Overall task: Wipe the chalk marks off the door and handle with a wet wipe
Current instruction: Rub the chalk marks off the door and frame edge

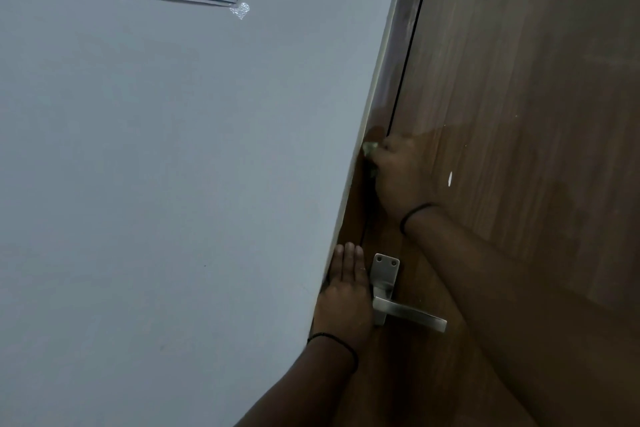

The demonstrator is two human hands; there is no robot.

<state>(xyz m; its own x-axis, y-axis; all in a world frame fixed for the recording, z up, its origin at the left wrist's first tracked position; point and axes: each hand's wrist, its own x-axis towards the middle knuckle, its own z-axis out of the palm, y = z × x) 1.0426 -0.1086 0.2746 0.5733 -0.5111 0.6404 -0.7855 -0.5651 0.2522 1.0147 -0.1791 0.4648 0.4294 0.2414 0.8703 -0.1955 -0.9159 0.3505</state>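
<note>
— Where is the wipe working right now?

— The right hand (398,173) is curling round a crumpled pale wet wipe (370,148) and pressing it against the left edge of the brown wood-grain door (519,114), right where it meets the dark wooden frame (398,62), well above the brushed-metal lever handle (408,314).

— And the other hand?

— The left hand (348,282) is lying flat with fingers straight and together, holding nothing, bracing on the frame just beside the handle's backplate.

— How should this stroke go, then?

— I'd say it is best kept as firm pressure along the edge, running with the seam rather than across it, so chalk isn't pushed into the gap. Folding to a clean face of the wipe would probably help, since most of it is hidden under the fingers and I cannot tell how soiled it is.

— Anything left?

— A small white mark (450,178) is showing on the door face just right of the working hand, and a fainter speck higher up; both look like they are waiting their turn. The handle looks untouched by either hand.
</note>
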